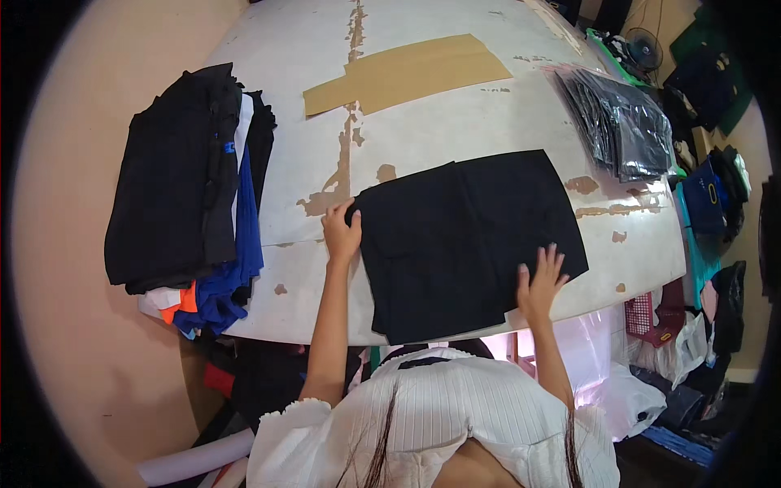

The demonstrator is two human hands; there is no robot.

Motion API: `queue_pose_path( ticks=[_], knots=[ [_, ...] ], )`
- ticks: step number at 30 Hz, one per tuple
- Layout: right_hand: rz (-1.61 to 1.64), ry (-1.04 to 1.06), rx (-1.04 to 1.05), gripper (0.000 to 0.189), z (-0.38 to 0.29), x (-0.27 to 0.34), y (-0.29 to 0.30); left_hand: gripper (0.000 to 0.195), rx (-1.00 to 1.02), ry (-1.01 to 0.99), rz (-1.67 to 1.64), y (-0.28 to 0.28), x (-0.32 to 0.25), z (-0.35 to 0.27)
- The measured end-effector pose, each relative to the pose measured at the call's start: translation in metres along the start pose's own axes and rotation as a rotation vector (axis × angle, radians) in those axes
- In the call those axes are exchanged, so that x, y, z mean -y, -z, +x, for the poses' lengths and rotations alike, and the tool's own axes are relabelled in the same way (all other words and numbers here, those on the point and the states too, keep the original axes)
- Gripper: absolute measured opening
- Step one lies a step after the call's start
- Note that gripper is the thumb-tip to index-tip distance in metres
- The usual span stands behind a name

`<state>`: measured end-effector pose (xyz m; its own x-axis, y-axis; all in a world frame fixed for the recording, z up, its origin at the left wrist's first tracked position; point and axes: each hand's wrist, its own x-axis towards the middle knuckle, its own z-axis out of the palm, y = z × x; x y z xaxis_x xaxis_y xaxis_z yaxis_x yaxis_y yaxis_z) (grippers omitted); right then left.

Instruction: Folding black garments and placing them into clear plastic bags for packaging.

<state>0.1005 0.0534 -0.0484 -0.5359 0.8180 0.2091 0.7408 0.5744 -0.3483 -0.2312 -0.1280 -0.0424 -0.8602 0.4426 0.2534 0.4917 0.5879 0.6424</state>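
Before me, a folded black garment (451,244) lies flat near the front edge of the worn white table (293,256). My left hand (343,230) is at the garment's left edge near its upper left corner, with the thumb against the cloth; whether it pinches the fabric cannot be made out. My right hand (542,285) rests near the lower right edge, palm down, its fingers spread over the cloth. The garment's layers show as a step along the bottom and a crease down the middle.
Left, a tall pile of folded clothes (171,183) stands beside the wall. Tan cardboard (415,73) lies beyond the garment. Plastic-wrapped dark garments (616,125) are stacked at the right. Past the table's right side are a maroon basket (662,314), bags, a blue bin (705,195) and a fan (644,49).
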Motion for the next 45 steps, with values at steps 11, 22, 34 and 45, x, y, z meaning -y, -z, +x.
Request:
queue_pose_path(
  ticks=[11,22,34,45],
  knots=[
    [0.352,0.854,0.546,0.048,-0.075,0.129,-0.013,0.018,0.323,-0.017,-0.189,0.014,0.017,0.051],
    [0.859,-0.177,-0.169,0.042,-0.002,0.029,0.084,0.027,0.701,0.095,-1.316,-0.018,-0.187,0.088],
    [0.579,-0.398,-0.165,0.029,0.021,-0.171,0.048,0.048,-0.062,-0.151,0.000,-0.040,-0.070,-0.064],
    [0.469,-0.358,1.003,0.052,0.125,-0.142,0.072,0.042,0.723,0.872,-0.350,0.056,-0.071,-0.142]
  ],
)
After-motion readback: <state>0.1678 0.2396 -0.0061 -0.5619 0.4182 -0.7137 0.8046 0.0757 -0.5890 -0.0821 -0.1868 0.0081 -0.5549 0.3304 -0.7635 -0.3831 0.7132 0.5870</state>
